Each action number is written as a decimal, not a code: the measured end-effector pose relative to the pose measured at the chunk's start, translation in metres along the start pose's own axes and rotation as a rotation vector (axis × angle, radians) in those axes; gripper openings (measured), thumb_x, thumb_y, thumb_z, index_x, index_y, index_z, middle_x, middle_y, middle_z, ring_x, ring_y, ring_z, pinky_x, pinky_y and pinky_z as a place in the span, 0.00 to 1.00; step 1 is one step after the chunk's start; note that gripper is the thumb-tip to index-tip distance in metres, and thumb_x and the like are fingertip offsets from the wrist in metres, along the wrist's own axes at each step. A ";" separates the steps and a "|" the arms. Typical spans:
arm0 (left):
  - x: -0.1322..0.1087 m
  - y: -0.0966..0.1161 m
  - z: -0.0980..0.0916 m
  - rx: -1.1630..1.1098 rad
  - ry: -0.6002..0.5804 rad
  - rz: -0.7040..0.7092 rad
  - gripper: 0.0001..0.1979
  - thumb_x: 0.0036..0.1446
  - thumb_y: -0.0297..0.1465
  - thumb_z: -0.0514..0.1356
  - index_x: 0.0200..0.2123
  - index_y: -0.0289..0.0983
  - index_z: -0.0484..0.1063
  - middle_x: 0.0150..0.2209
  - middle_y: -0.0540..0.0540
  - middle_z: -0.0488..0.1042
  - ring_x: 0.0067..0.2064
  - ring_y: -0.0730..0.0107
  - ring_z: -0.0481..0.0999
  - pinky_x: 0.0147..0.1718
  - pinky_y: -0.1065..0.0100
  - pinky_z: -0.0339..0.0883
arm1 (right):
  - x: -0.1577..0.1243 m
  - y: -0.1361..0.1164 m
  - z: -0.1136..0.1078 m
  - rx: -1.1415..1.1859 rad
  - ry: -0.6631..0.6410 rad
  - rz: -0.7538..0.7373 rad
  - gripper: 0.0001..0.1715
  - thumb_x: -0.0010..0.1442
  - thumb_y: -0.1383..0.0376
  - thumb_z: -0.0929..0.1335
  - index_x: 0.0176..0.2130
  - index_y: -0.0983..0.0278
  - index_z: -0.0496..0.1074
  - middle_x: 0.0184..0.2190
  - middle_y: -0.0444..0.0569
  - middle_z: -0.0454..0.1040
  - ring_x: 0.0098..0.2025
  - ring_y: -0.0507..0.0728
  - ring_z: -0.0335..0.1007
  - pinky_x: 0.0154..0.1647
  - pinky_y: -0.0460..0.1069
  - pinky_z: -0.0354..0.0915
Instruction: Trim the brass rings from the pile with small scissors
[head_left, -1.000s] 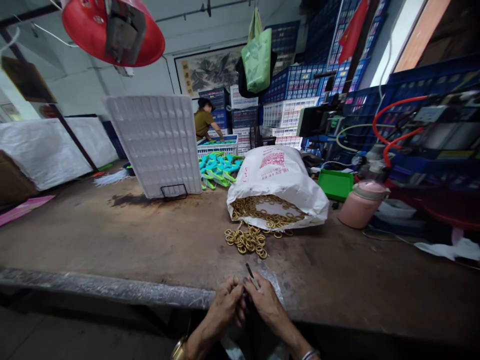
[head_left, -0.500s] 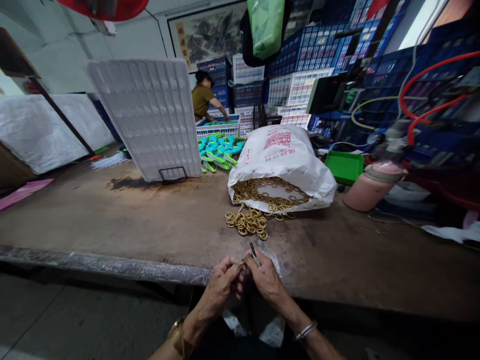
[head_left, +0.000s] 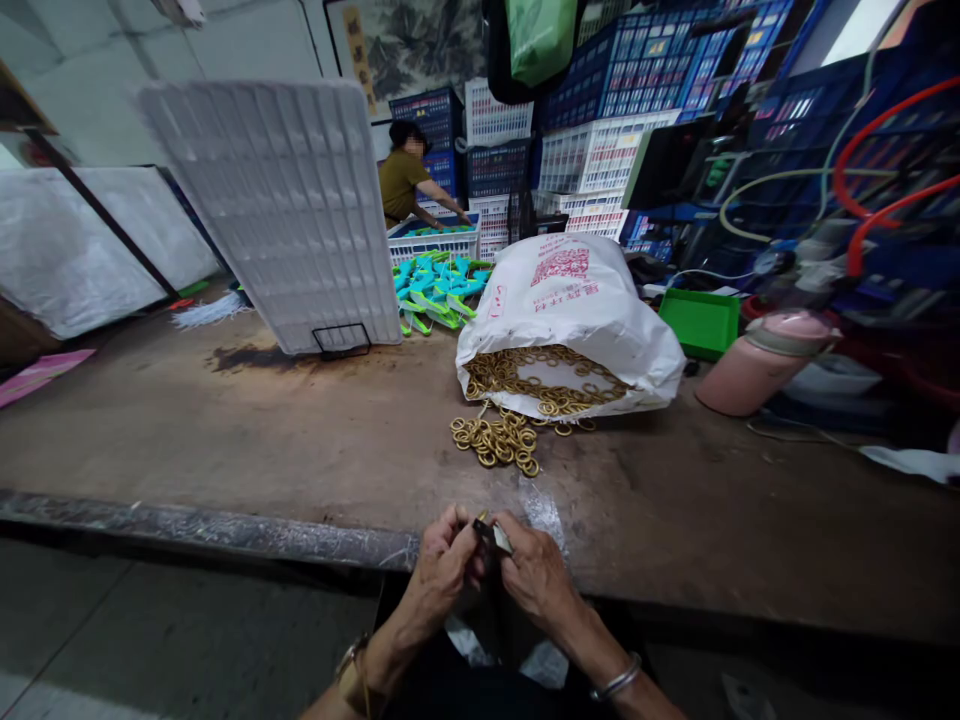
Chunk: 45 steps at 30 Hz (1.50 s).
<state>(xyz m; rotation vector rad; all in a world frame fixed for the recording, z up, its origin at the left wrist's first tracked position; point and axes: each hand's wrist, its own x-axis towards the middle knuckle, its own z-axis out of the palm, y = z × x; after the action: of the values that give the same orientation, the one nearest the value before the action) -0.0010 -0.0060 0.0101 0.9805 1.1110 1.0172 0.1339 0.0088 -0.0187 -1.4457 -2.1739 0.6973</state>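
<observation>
My left hand (head_left: 441, 568) is closed, pinching a brass-coloured ring (head_left: 482, 516) that shows only in part between the fingertips. Closed too, my right hand (head_left: 536, 565) grips a small knife (head_left: 501, 538) with a pale handle; its dark blade points left, against or very near the ring. Both hands meet just over the table's front edge. Beyond them lies a small pile of brass-coloured rings (head_left: 495, 440). Many more rings fill the mouth of a white sack (head_left: 570, 290) lying on its side with red print.
A ribbed white panel (head_left: 277, 210) leans upright in a wire stand on the brown table (head_left: 225, 440). Blue and green plastic pieces (head_left: 435, 290) are heaped behind it. A green tray (head_left: 701, 322) and pink bottle (head_left: 765, 365) stand right. A co-worker (head_left: 405, 185) reaches into a crate.
The knife has swung from pointing up to lying leftward across the ring at my left fingertips. My view has tilted slightly down. The co-worker's arms have shifted over the crate.
</observation>
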 end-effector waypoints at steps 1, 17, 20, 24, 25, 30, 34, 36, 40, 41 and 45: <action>0.001 -0.002 -0.001 0.005 0.007 0.000 0.17 0.48 0.45 0.56 0.25 0.37 0.59 0.18 0.55 0.62 0.16 0.81 0.60 0.15 0.77 0.56 | 0.001 -0.001 0.000 -0.015 0.000 0.010 0.21 0.40 0.77 0.56 0.34 0.62 0.63 0.24 0.44 0.70 0.27 0.52 0.66 0.28 0.44 0.54; -0.014 -0.005 -0.003 -0.164 -0.056 -0.091 0.12 0.53 0.39 0.55 0.26 0.35 0.61 0.20 0.52 0.65 0.17 0.80 0.62 0.19 0.75 0.61 | 0.021 0.001 -0.012 -0.302 -0.006 0.246 0.15 0.47 0.77 0.59 0.36 0.64 0.64 0.29 0.49 0.73 0.29 0.54 0.68 0.25 0.46 0.48; -0.015 -0.004 0.000 -0.299 -0.075 -0.118 0.11 0.51 0.37 0.57 0.26 0.35 0.62 0.26 0.48 0.69 0.22 0.76 0.67 0.19 0.73 0.63 | 0.035 0.020 -0.025 -0.372 0.099 0.372 0.12 0.52 0.74 0.59 0.37 0.65 0.63 0.30 0.50 0.73 0.29 0.54 0.68 0.25 0.47 0.47; -0.010 -0.005 0.003 -0.406 -0.009 -0.150 0.11 0.48 0.36 0.60 0.25 0.33 0.64 0.31 0.43 0.71 0.28 0.72 0.70 0.20 0.74 0.64 | 0.051 0.043 -0.034 -0.421 0.188 0.404 0.08 0.57 0.66 0.59 0.38 0.65 0.62 0.30 0.51 0.72 0.30 0.55 0.68 0.24 0.47 0.46; -0.008 -0.005 0.003 -0.423 -0.002 -0.155 0.11 0.48 0.35 0.60 0.25 0.33 0.64 0.31 0.43 0.71 0.27 0.72 0.70 0.20 0.74 0.63 | 0.054 0.045 -0.034 -0.425 0.196 0.388 0.08 0.58 0.65 0.59 0.38 0.65 0.62 0.31 0.51 0.71 0.30 0.55 0.68 0.24 0.47 0.46; -0.006 -0.008 0.002 -0.548 -0.035 -0.200 0.07 0.47 0.31 0.59 0.30 0.35 0.65 0.26 0.47 0.69 0.23 0.74 0.68 0.17 0.75 0.60 | 0.058 0.046 -0.030 -0.421 0.203 0.339 0.06 0.56 0.67 0.59 0.37 0.63 0.62 0.32 0.48 0.70 0.30 0.54 0.67 0.25 0.46 0.46; -0.005 -0.009 -0.002 -0.645 -0.047 -0.262 0.09 0.47 0.33 0.59 0.30 0.33 0.67 0.24 0.49 0.67 0.23 0.76 0.67 0.18 0.75 0.59 | 0.052 0.041 -0.027 -0.392 0.210 0.266 0.07 0.54 0.70 0.59 0.35 0.64 0.63 0.32 0.49 0.70 0.31 0.53 0.66 0.26 0.46 0.48; -0.004 -0.010 -0.003 -0.692 0.004 -0.291 0.11 0.46 0.35 0.60 0.23 0.32 0.66 0.23 0.49 0.67 0.24 0.76 0.67 0.18 0.75 0.59 | 0.048 0.038 -0.024 -0.312 0.211 0.232 0.09 0.53 0.71 0.59 0.35 0.64 0.63 0.29 0.47 0.69 0.29 0.53 0.65 0.26 0.45 0.49; 0.000 -0.009 -0.004 -0.610 0.100 -0.265 0.12 0.44 0.35 0.62 0.22 0.33 0.64 0.24 0.49 0.67 0.24 0.75 0.68 0.18 0.75 0.59 | 0.043 0.028 -0.016 0.007 0.216 0.149 0.06 0.53 0.67 0.59 0.31 0.63 0.64 0.23 0.43 0.67 0.25 0.51 0.61 0.26 0.44 0.52; 0.001 -0.008 -0.004 -0.555 0.105 -0.234 0.13 0.44 0.36 0.62 0.24 0.33 0.64 0.23 0.50 0.67 0.24 0.75 0.68 0.17 0.76 0.58 | 0.042 0.024 -0.014 0.100 0.214 0.135 0.07 0.54 0.65 0.59 0.30 0.63 0.63 0.22 0.43 0.66 0.25 0.51 0.60 0.26 0.44 0.53; 0.004 -0.006 -0.005 -0.368 0.140 -0.074 0.17 0.42 0.40 0.62 0.31 0.36 0.63 0.23 0.52 0.66 0.21 0.78 0.65 0.14 0.78 0.54 | 0.036 0.007 -0.012 0.378 0.160 0.122 0.10 0.54 0.61 0.59 0.27 0.63 0.63 0.21 0.40 0.62 0.24 0.49 0.58 0.25 0.43 0.54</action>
<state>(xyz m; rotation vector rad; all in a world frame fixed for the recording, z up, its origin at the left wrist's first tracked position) -0.0047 -0.0030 0.0023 0.5772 1.0186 1.1924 0.1332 0.0461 -0.0106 -1.3854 -1.7312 0.9420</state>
